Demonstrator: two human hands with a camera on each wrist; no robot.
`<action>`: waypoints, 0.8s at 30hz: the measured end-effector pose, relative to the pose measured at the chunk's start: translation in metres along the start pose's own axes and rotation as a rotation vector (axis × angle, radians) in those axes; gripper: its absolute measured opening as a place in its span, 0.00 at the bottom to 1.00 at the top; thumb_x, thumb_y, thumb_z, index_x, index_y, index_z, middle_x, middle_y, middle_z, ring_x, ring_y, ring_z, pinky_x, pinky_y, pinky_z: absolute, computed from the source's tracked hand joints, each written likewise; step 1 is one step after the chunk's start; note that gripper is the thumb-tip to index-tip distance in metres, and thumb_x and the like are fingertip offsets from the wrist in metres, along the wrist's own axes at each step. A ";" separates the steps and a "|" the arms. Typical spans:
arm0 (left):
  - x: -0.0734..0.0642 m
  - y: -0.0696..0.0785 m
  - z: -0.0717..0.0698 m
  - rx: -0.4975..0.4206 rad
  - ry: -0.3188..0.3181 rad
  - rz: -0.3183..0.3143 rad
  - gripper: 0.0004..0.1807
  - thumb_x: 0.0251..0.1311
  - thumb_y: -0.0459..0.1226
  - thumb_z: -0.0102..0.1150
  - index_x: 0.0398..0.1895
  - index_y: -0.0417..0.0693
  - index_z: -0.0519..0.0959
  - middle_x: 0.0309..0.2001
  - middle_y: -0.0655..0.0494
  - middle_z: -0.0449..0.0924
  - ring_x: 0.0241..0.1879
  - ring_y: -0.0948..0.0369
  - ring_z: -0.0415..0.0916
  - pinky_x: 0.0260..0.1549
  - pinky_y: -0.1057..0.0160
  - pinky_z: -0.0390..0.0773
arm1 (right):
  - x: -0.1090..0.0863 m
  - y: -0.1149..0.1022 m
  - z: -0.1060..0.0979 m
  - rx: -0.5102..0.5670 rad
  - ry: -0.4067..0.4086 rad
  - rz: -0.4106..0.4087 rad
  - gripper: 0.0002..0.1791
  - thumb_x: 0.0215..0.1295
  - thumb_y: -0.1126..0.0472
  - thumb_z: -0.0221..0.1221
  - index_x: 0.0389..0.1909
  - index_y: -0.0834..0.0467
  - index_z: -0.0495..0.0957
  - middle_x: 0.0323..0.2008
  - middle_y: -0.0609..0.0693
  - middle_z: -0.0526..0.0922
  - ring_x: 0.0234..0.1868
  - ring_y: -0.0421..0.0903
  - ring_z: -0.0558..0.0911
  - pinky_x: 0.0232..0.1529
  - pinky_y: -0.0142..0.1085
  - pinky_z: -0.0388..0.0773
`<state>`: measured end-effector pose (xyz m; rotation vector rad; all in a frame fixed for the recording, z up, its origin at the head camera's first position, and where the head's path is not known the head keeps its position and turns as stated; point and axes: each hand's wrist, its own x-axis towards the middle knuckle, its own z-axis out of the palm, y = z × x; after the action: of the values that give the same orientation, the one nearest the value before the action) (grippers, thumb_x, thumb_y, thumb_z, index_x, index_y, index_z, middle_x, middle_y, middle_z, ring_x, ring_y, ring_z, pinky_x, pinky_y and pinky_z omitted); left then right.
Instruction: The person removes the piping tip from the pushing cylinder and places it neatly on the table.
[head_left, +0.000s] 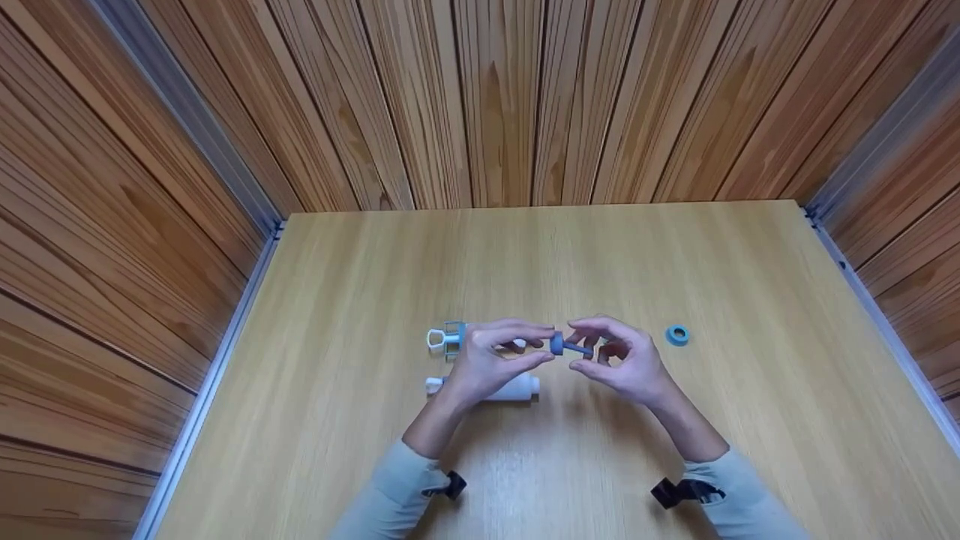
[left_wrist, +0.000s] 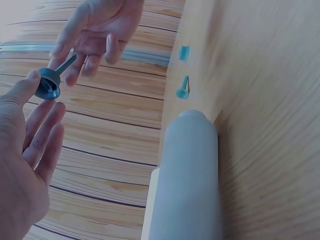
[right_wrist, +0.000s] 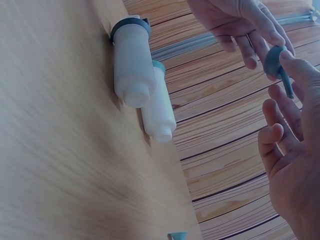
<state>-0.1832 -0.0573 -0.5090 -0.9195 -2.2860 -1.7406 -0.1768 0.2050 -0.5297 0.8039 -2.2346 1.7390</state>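
In the head view my left hand pinches a dark blue-teal nozzle cap by its round base, between thumb and fingertips. The cap's thin stem points toward my right hand. That hand's fingers are spread and bent loosely around the stem, with gaps showing; I see no firm grip there. Under and beside the left hand lie two white bottles. The nearer bottle is partly covered by the wrist, and the farther one, with a teal collar, is mostly hidden from the head camera.
A teal ring lies on the wooden table, right of the right hand. The left wrist view also has a lighter teal nozzle piece on the tabletop. Wood-panelled walls stand around the table's back and sides.
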 end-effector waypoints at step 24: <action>-0.004 -0.006 -0.013 0.002 0.032 0.083 0.15 0.66 0.32 0.80 0.55 0.40 0.94 0.53 0.45 0.96 0.53 0.48 0.96 0.58 0.61 0.91 | -0.007 0.007 -0.003 0.022 0.011 -0.008 0.23 0.57 0.83 0.74 0.54 0.67 0.90 0.41 0.48 0.93 0.34 0.34 0.83 0.29 0.24 0.79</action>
<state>-0.1864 -0.0712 -0.5111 -0.9644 -2.1973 -1.7066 -0.1754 0.2104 -0.5378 0.8052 -2.2059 1.7631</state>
